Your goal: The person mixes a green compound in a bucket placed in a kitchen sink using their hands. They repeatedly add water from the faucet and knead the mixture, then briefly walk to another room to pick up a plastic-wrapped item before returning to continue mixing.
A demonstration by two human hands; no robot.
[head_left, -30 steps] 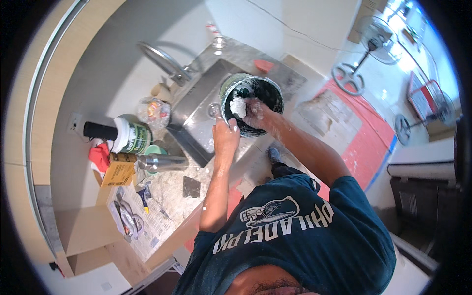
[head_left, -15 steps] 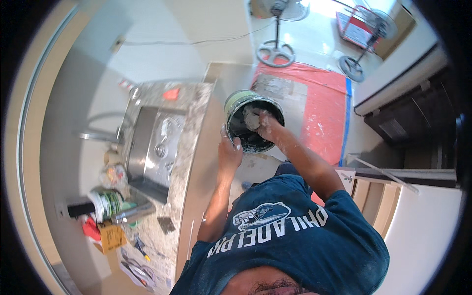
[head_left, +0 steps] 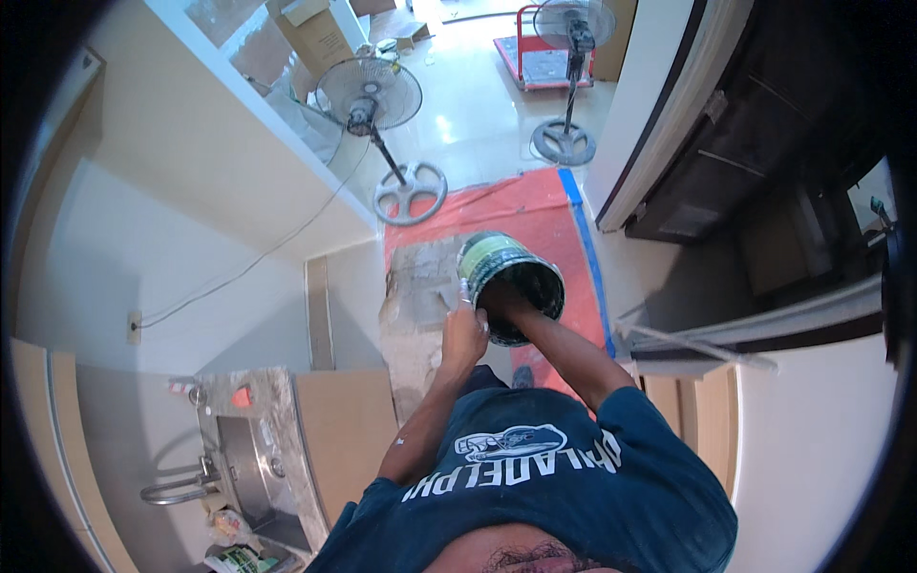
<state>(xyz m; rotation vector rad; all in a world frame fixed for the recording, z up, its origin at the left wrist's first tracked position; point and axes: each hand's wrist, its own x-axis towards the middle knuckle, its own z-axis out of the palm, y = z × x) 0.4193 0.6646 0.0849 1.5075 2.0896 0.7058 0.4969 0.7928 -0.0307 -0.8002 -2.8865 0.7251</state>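
Observation:
A green-and-white bucket (head_left: 490, 252) tilts toward me in front of my body, its dark inner wall smeared with grey residue. My left hand (head_left: 465, 334) is closed on the near left part of its rim, the thumb at the edge. My right hand (head_left: 506, 302) reaches deep into the bucket's mouth. Shadow hides its fingers and anything they may hold.
Red sheeting (head_left: 439, 212) with grey cardboard (head_left: 420, 277) and blue tape (head_left: 594, 263) covers the floor. Two pedestal fans (head_left: 409, 194) (head_left: 564, 141) and a red-framed trolley (head_left: 543, 67) stand beyond. At left is a counter with a sink (head_left: 250, 468); a white door panel (head_left: 812, 420) is at right.
My view has swung toward the fans, and the bucket has moved away from the sink counter. My right hand, earlier visible with a grey lump, has gone deeper into the bucket.

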